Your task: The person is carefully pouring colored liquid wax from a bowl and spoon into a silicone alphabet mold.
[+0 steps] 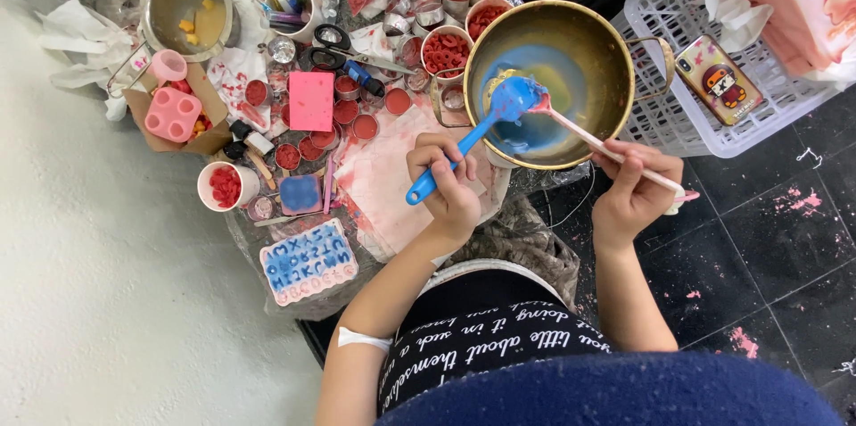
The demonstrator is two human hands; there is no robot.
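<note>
Head view looks straight down: the left hand (448, 183) is fisted round a blue spatula (481, 127), whose blade rests in the blue melt inside the brass bowl (615, 60). The right hand (635, 187) pinches a pink spatula (588, 136), its tip touching the blue blade, seemingly to scrape it clean. A letter mould (308, 262) lies near the left forearm, part-filled with blue.

Small cups (357, 114) crowd left of bowl (571, 42); basket (713, 114) blocks right.
</note>
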